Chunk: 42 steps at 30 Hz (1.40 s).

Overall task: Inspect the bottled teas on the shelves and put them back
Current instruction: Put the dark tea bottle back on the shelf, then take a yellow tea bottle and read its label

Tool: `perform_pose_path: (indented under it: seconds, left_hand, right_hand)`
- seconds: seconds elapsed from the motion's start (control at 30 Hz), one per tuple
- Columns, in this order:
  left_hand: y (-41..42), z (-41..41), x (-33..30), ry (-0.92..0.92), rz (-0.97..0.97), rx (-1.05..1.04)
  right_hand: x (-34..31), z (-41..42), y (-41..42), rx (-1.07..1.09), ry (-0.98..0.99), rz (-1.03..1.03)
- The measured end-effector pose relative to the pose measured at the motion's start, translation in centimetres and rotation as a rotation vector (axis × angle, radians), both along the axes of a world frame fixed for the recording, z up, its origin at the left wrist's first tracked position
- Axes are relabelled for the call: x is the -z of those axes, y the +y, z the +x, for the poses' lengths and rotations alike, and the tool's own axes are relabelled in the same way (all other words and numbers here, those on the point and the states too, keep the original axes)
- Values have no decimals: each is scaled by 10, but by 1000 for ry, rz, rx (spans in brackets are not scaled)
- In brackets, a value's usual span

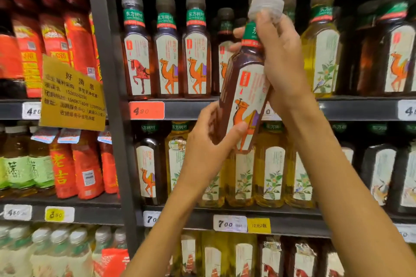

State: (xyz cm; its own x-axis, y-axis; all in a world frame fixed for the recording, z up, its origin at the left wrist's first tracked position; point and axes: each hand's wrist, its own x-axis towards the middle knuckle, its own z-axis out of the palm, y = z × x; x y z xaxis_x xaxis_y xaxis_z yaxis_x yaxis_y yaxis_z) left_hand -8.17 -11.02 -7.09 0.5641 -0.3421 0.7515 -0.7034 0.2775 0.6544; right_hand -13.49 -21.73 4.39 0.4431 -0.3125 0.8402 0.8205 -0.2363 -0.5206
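At the left of the frame a yellow notice [73, 96] headed 好消息 hangs over the red-packaged drinks. Right of it, a red price tag [146, 110] reads 480 under camel-label teas banded 东方树叶. At centre, your left hand [208, 141] cups the base of the dark tea bottle [244, 105], thumb pressed on its camel label, likely steadying it for reading. Your right hand [283, 60] has its fingers curled round the neck just below the clear cap, tilting the bottle in front of the upper shelf [360, 108], off it. Lower down, tags read 700 and 12元2瓶.
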Motion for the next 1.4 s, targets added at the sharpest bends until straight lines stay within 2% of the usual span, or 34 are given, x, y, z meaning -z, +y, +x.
perform_pose_path:
  seconds: [0.23,0.4,0.6,0.77,0.9,1.0,1.13,1.4]
  left_hand:
    - [-26,34,-47,-134,-95,-125]
    - [-37,53,-50,-135,-36,-198]
    - [-48,58,-48,-166,-4,-399]
    - [-56,51,-47,-292,-50,-703]
    - [-57,55,-51,-317,4,-831]
    - [-59,60,-54,-339,51,-897]
    - [-62,65,-59,-328,68,-928]
    - [-62,69,-61,-393,62,-1015]
  right_hand:
    - [-48,24,-3,266,-129,-124]
    - [-56,46,-9,339,-147,-122]
    - [-61,67,-19,435,-124,-205]
    - [-67,80,-25,650,-105,-314]
    - [-67,85,-28,834,-99,-406]
    - [-69,88,-38,1038,-14,-524]
    - [-60,83,-53,1024,63,-621]
    - [-48,87,-47,1162,-20,-642]
